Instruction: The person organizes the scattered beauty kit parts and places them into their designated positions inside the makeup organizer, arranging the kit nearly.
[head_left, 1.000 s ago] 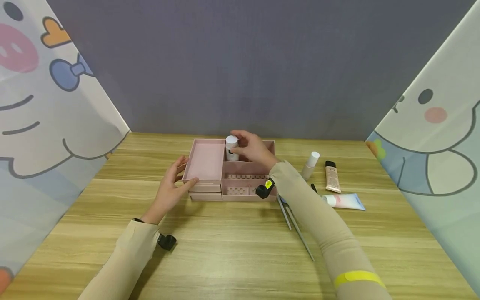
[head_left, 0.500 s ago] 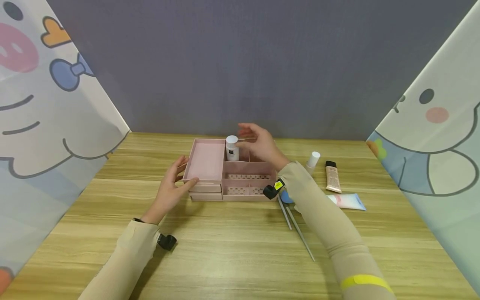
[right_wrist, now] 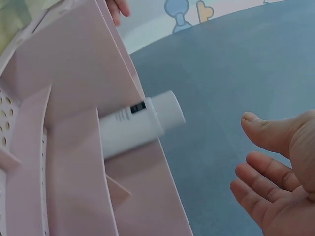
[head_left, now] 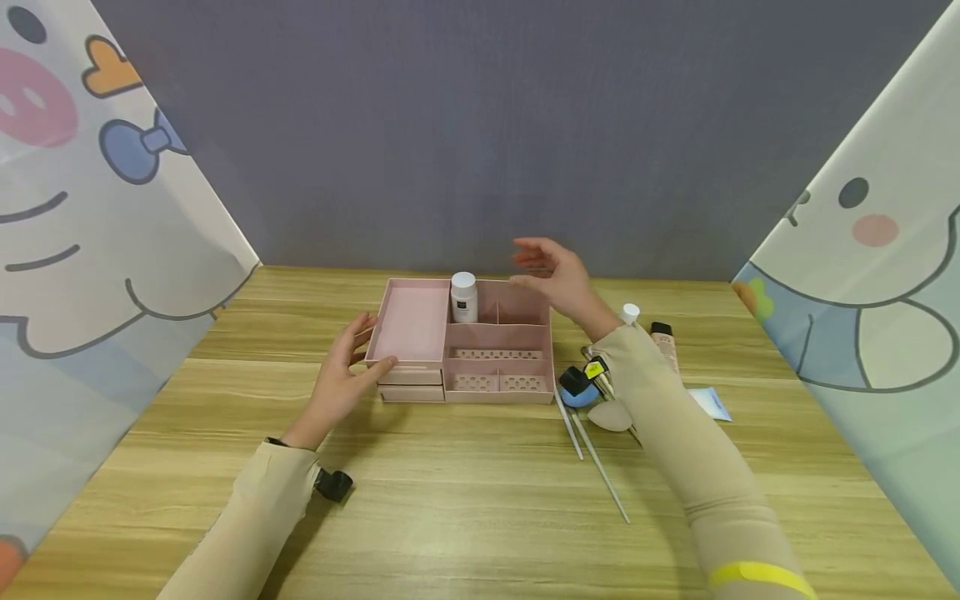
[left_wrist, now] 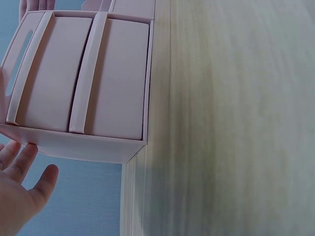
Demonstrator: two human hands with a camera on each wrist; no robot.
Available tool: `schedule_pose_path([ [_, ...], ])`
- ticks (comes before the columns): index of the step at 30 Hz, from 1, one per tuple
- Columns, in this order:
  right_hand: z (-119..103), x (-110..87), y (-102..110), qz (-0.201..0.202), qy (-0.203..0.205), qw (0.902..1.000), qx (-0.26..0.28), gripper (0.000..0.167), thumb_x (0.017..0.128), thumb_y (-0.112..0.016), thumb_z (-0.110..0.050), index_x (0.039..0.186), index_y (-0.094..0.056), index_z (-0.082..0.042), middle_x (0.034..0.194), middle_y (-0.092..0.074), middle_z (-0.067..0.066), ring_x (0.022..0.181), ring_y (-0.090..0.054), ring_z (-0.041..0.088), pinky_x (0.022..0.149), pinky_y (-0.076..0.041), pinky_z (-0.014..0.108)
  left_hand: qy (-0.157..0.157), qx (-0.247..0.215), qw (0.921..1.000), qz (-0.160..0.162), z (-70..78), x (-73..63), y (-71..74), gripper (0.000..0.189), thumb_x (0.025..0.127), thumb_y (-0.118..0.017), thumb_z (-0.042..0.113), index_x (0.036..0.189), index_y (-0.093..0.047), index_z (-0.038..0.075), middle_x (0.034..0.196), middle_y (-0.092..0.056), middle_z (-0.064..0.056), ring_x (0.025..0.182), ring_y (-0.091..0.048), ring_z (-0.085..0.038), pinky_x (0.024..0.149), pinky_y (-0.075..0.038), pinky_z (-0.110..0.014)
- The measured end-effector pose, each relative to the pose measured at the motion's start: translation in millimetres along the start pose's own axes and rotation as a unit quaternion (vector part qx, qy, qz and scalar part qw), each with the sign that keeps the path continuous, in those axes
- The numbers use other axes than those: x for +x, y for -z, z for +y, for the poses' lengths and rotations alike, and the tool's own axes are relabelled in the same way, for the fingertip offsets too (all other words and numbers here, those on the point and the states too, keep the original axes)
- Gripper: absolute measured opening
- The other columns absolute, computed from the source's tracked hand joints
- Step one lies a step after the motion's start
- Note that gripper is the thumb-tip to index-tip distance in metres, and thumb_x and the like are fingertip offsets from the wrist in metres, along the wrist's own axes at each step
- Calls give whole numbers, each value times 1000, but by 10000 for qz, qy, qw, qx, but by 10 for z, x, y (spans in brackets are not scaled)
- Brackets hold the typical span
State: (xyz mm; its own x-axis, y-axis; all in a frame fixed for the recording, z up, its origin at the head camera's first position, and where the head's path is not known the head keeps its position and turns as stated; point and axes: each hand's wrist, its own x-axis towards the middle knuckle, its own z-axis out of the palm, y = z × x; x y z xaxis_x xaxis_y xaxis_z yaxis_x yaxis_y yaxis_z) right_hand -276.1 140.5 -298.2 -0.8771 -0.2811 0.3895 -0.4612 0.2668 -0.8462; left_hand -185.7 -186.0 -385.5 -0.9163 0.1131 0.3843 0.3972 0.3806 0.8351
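A pink desktop organizer (head_left: pixel 498 340) stands at the back of the wooden table, with a shallow tray on top at left, two drawers (left_wrist: pixel 118 78) below it and divided compartments at right. My left hand (head_left: pixel 339 379) rests against its left side, thumb at the front corner of the tray, fingers spread along the side. In the back-left compartment, a white bottle (head_left: pixel 464 298) with a white cap stands upright; the right wrist view shows this bottle (right_wrist: pixel 140 123) apart from my fingers. My right hand (head_left: pixel 558 279) is raised beyond the organizer's right back corner, fingers loosely extended, holding nothing.
Right of the organizer lie a blue sponge (head_left: pixel 579 395), a grey-beige teardrop-shaped piece (head_left: pixel 610 416) and thin grey sticks (head_left: pixel 600 467). A white-capped bottle (head_left: pixel 630 313), a black-capped tube (head_left: pixel 663 337) and a pale blue tube (head_left: pixel 711 404) are partly hidden by my right sleeve. A grey wall closes the back.
My right hand has let go of the white bottle and moved right, away from it. The bottle stays in its compartment. My left hand has not moved.
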Motion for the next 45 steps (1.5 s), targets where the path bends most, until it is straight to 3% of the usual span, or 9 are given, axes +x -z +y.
schedule_pose_path([
  [20,106,-274,630,233,-542,9953,-764,55,92,-71,-4,143,-49,-3,129,-59,21,120,-57,32,98,-48,40,105,-81,9999,-96,-13,-4,12,76,91,-68,0,152,-24,-9,152,-34,-26,136,-37,-46,106,-34,-58],
  [29,161,-434,834,415,-623,9923,-984,53,92,-70,-4,141,-50,-1,126,-60,21,116,-56,33,89,-47,23,144,-89,9998,-128,-11,-9,14,76,93,-68,4,153,-24,-7,153,-35,-24,137,-37,-43,107,-34,-57],
  [39,305,-579,1039,482,-700,9893,-1182,56,91,-73,-5,141,-49,2,120,-61,14,103,-57,9,84,-45,17,181,-104,9997,-147,3,-9,16,76,93,-68,3,153,-23,-7,153,-34,-24,137,-37,-43,107,-34,-57],
  [45,370,-696,1124,409,-984,9856,-1313,57,92,-71,-8,143,-46,3,123,-58,19,103,-55,11,81,-45,13,181,-122,9997,-146,-11,-13,15,76,93,-69,5,154,-23,-6,153,-34,-23,137,-37,-43,107,-34,-56],
])
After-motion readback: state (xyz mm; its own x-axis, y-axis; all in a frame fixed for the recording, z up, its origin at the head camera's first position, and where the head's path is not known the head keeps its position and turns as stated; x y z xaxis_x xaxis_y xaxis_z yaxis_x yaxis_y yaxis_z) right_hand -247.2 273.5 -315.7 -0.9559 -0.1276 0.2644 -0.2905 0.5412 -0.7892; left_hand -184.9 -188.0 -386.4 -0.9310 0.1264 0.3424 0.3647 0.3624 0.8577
